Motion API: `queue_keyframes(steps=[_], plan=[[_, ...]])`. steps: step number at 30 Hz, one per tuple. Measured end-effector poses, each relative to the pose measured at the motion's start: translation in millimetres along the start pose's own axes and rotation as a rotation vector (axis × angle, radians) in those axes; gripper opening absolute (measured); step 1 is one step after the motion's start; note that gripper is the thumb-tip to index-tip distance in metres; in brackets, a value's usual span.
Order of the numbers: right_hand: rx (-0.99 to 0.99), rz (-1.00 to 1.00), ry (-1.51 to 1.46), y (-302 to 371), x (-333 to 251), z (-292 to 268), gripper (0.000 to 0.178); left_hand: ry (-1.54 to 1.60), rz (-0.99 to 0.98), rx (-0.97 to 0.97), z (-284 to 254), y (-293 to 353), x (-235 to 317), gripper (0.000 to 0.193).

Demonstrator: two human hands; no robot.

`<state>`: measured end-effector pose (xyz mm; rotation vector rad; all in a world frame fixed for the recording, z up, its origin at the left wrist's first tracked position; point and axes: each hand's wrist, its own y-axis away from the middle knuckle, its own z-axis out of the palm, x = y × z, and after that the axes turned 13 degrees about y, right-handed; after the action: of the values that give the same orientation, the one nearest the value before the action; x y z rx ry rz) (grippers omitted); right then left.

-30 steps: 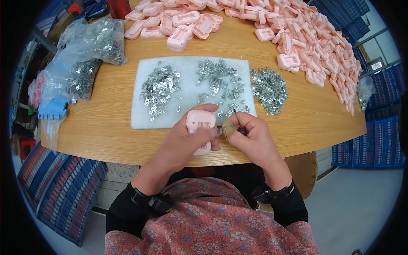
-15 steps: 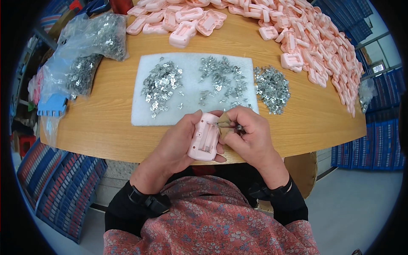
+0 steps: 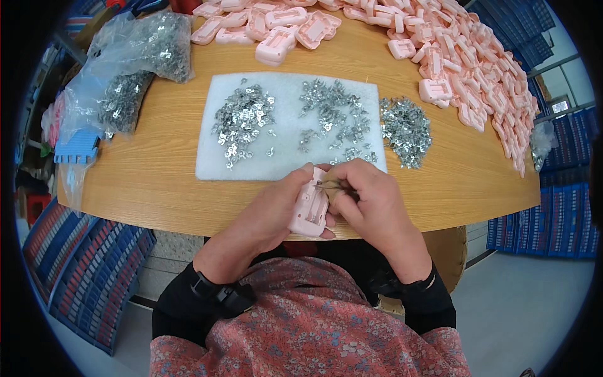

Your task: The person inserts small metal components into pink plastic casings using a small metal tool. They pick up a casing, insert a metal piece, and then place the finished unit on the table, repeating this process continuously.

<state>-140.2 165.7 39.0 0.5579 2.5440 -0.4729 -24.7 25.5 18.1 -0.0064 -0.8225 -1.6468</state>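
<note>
My left hand (image 3: 267, 206) is closed around a pale pink plastic housing (image 3: 306, 218) with a long battery slot, held tilted above the table's near edge. A spring shows at the slot's near end. My right hand (image 3: 375, 200) pinches metal tweezers (image 3: 330, 185), their tips at the far end of the slot. Tan coverings are on the pinching fingertips. Whether the tips grip a small part is too fine to see. Just beyond my hands lies a white foam sheet (image 3: 286, 164), with small metal contact pieces (image 3: 242, 122) heaped at its left and another spread (image 3: 333, 110) at its right.
Another heap of metal pieces (image 3: 406, 135) lies on the wooden table (image 3: 144, 188) beside the foam. A large pile of pink housings (image 3: 465, 81) fills the far right, with several more (image 3: 276, 44) at the back. Plastic bags of metal parts (image 3: 160, 53) and a blue piece (image 3: 76, 147) stand left.
The housing has turned to a steeper tilt and shifted slightly right in my left hand. The tweezers have moved in over the slot's far end. The whole view has shifted slightly.
</note>
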Motion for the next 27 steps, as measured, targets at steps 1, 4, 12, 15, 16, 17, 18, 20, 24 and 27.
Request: queue_keyframes(steps=[1, 4, 12, 15, 16, 17, 18, 20, 24, 27], plan=[[-0.002, 0.054, -0.09, 0.9, 1.5, -0.2, 0.022, 0.016, 0.006, -0.009, -0.4, -0.7, -0.6, 0.05], [0.013, 0.171, -0.105, 1.2, 0.8, -8.1, 0.021, 0.014, 0.018, -0.051, -1.7, -2.1, -1.6, 0.05], [-0.092, 0.275, -0.359, 4.1, 0.2, -8.1, 0.02, -0.033, 0.031, -0.166, -3.5, -4.0, -6.3, 0.048], [-0.16, 0.358, -0.48, 5.5, -1.6, -12.8, 0.021, -0.029, 0.025, -0.14, -2.5, -3.3, -5.6, 0.048], [-0.238, 0.416, -0.562, 5.1, -3.0, -13.9, 0.022, -0.065, 0.019, -0.155, -0.8, -2.1, -4.3, 0.051], [-0.316, 0.474, -0.644, 4.9, -3.7, -14.5, 0.022, -0.102, 0.013, -0.171, 1.5, -0.1, -2.1, 0.055], [-0.314, 0.47, -0.702, 5.0, -3.6, -13.7, 0.023, -0.14, 0.008, -0.186, 2.9, 1.4, -0.8, 0.058], [-0.309, 0.459, -0.817, 5.7, -1.1, -11.0, 0.025, -0.193, 0.031, -0.132, 1.9, 1.7, -1.8, 0.054], [-0.285, 0.489, -0.759, 6.2, 6.0, -7.9, 0.026, -0.473, 0.39, -0.048, -13.0, 0.8, -11.5, 0.042], [-0.281, 0.482, -0.73, 9.5, 7.1, -6.6, 0.025, -0.597, 0.387, -0.093, -3.9, 11.8, -1.8, 0.042]])
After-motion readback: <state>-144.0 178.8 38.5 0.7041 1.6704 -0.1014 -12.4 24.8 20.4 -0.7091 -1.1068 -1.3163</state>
